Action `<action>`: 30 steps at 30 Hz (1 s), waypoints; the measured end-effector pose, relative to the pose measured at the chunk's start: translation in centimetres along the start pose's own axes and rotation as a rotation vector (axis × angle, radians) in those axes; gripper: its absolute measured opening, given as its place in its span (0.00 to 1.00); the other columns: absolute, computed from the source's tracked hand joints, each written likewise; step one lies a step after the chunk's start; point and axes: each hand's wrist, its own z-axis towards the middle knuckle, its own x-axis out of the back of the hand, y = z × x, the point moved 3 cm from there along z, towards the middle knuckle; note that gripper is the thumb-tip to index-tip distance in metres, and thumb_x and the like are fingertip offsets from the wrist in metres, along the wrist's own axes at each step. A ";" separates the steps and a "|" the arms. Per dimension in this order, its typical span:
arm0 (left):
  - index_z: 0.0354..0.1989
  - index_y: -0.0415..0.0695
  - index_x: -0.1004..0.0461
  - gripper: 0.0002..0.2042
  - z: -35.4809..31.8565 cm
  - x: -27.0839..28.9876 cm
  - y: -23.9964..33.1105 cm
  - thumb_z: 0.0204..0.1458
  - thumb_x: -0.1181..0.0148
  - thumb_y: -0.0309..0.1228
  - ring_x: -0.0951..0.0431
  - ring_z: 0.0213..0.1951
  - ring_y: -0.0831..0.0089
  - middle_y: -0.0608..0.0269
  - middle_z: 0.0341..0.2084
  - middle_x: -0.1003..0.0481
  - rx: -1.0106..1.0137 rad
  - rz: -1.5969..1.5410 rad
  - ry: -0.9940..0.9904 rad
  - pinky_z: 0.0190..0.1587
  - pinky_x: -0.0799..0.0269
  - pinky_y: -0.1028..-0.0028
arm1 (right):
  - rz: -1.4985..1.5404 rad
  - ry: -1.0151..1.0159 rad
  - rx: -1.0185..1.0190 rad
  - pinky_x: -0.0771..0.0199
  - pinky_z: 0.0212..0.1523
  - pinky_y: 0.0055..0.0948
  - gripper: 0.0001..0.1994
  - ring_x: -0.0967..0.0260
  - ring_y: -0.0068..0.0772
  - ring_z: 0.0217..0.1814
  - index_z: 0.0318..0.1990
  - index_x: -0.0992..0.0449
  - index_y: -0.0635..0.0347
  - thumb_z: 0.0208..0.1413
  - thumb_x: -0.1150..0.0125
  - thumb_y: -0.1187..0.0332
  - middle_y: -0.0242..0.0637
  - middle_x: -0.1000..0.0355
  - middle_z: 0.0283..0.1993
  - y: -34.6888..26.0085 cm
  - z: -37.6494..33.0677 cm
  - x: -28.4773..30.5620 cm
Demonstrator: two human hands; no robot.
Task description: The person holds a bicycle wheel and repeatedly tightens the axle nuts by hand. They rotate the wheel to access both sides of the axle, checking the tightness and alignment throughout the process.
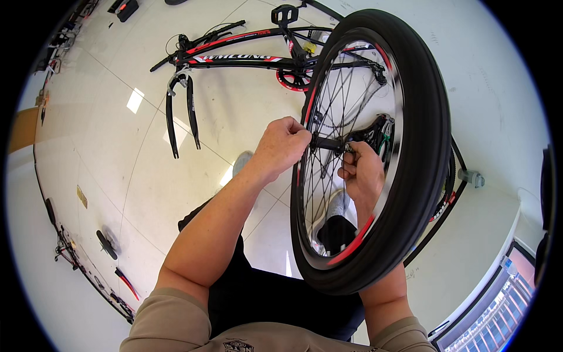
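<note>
Floor [117, 152] of glossy pale tile; both hands [284, 144] [362, 170] clamped on the wheel [422, 146] hub.

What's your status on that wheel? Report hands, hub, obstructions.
Left hand gripping hub axle end. Right hand behind spokes, fingers at hub. Wheel upright over lap. Bicycle frame on floor beyond, not obstructing.

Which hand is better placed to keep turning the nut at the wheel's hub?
Probably the right hand: its fingertips are pinched on the small fitting at the end of the axle, seen through the spokes of the bicycle wheel. The left hand is a closed fist gripping the axle's other end, seemingly bracing it.
</note>
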 end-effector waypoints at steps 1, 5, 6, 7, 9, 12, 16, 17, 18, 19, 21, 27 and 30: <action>0.34 0.32 0.23 0.11 0.0 0.0 0.0 0.50 0.42 0.29 0.25 0.28 0.72 0.58 0.25 0.23 -0.008 0.005 0.002 0.33 0.29 0.71 | 0.078 -0.102 -0.033 0.47 0.22 0.27 0.11 0.50 0.20 0.16 0.25 0.36 0.53 0.61 0.48 0.68 0.27 0.41 0.19 0.4 0.7 0.5; 0.34 0.32 0.23 0.10 -0.3 -0.2 0.6 0.50 0.43 0.29 0.26 0.27 0.73 0.58 0.25 0.24 0.025 -0.022 -0.013 0.32 0.30 0.71 | 0.160 -0.176 -0.044 0.46 0.22 0.27 0.10 0.50 0.20 0.16 0.26 0.35 0.53 0.61 0.48 0.67 0.27 0.41 0.19 0.9 1.3 1.5; 0.34 0.32 0.23 0.11 -0.3 -0.1 0.4 0.50 0.43 0.29 0.26 0.27 0.73 0.58 0.25 0.24 0.017 -0.012 -0.008 0.31 0.30 0.71 | 0.123 -0.117 -0.021 0.46 0.23 0.27 0.10 0.50 0.20 0.16 0.27 0.35 0.54 0.61 0.49 0.67 0.27 0.41 0.19 0.7 0.7 1.0; 0.34 0.32 0.24 0.11 -0.1 0.0 0.2 0.50 0.43 0.29 0.26 0.27 0.73 0.58 0.24 0.24 0.010 -0.002 -0.003 0.31 0.30 0.71 | 0.102 -0.106 -0.021 0.46 0.23 0.26 0.10 0.50 0.20 0.16 0.27 0.34 0.54 0.62 0.49 0.67 0.27 0.41 0.19 0.7 0.7 0.8; 0.34 0.32 0.24 0.11 -0.1 0.0 0.1 0.51 0.44 0.29 0.27 0.26 0.73 0.59 0.24 0.24 -0.002 0.009 0.002 0.30 0.30 0.71 | 0.058 -0.079 -0.014 0.46 0.23 0.26 0.09 0.50 0.20 0.16 0.28 0.34 0.54 0.62 0.50 0.67 0.27 0.41 0.19 0.6 0.6 0.7; 0.34 0.32 0.24 0.11 0.0 -0.2 0.1 0.52 0.45 0.30 0.28 0.24 0.74 0.59 0.23 0.25 -0.002 -0.002 0.003 0.28 0.31 0.71 | 0.058 -0.049 0.018 0.46 0.22 0.26 0.08 0.50 0.20 0.16 0.30 0.33 0.54 0.62 0.51 0.67 0.27 0.40 0.19 0.1 -0.1 0.2; 0.33 0.33 0.26 0.11 0.0 -0.2 0.1 0.54 0.47 0.31 0.29 0.23 0.74 0.60 0.21 0.27 0.022 -0.058 -0.008 0.26 0.31 0.71 | 0.095 -0.047 -0.024 0.46 0.22 0.25 0.08 0.50 0.19 0.16 0.31 0.33 0.55 0.63 0.51 0.66 0.27 0.40 0.20 0.4 0.4 0.5; 0.33 0.33 0.26 0.12 -0.1 -0.2 0.3 0.54 0.48 0.32 0.29 0.23 0.74 0.60 0.21 0.28 0.028 -0.073 -0.013 0.26 0.31 0.71 | 0.074 -0.044 -0.018 0.46 0.22 0.25 0.08 0.50 0.19 0.16 0.31 0.32 0.55 0.63 0.51 0.66 0.27 0.40 0.20 0.4 0.4 0.5; 0.32 0.35 0.26 0.11 -0.2 -0.2 0.4 0.55 0.47 0.32 0.30 0.23 0.75 0.61 0.21 0.28 0.039 -0.071 -0.021 0.25 0.32 0.72 | 0.054 -0.041 -0.013 0.46 0.22 0.25 0.08 0.50 0.19 0.16 0.31 0.32 0.56 0.63 0.51 0.66 0.27 0.40 0.20 0.3 0.4 0.5; 0.32 0.36 0.27 0.11 -0.4 -0.2 0.6 0.56 0.47 0.33 0.31 0.23 0.76 0.62 0.22 0.28 0.049 -0.068 -0.028 0.25 0.32 0.73 | 0.061 -0.048 -0.026 0.46 0.22 0.25 0.08 0.50 0.19 0.16 0.31 0.32 0.56 0.63 0.51 0.66 0.27 0.40 0.20 0.4 0.4 0.4; 0.32 0.38 0.27 0.11 -0.4 -0.3 0.8 0.58 0.47 0.34 0.32 0.23 0.77 0.63 0.22 0.29 0.062 -0.066 -0.036 0.24 0.33 0.74 | 0.075 -0.060 -0.047 0.46 0.21 0.25 0.09 0.50 0.19 0.16 0.30 0.32 0.56 0.63 0.51 0.66 0.27 0.40 0.20 0.2 0.4 0.4; 0.32 0.37 0.28 0.12 -0.4 -0.3 0.8 0.59 0.47 0.35 0.31 0.26 0.76 0.63 0.24 0.30 0.078 -0.094 -0.030 0.24 0.33 0.74 | 0.109 -0.025 -0.001 0.47 0.21 0.25 0.08 0.52 0.19 0.15 0.30 0.32 0.56 0.63 0.51 0.67 0.26 0.41 0.19 0.4 0.3 0.4; 0.32 0.37 0.27 0.13 -0.3 -0.3 0.6 0.60 0.47 0.36 0.30 0.27 0.76 0.63 0.24 0.30 0.072 -0.086 -0.032 0.24 0.33 0.74 | 0.126 -0.060 0.003 0.48 0.20 0.24 0.08 0.53 0.19 0.15 0.30 0.32 0.55 0.62 0.51 0.67 0.26 0.42 0.18 0.5 0.5 0.7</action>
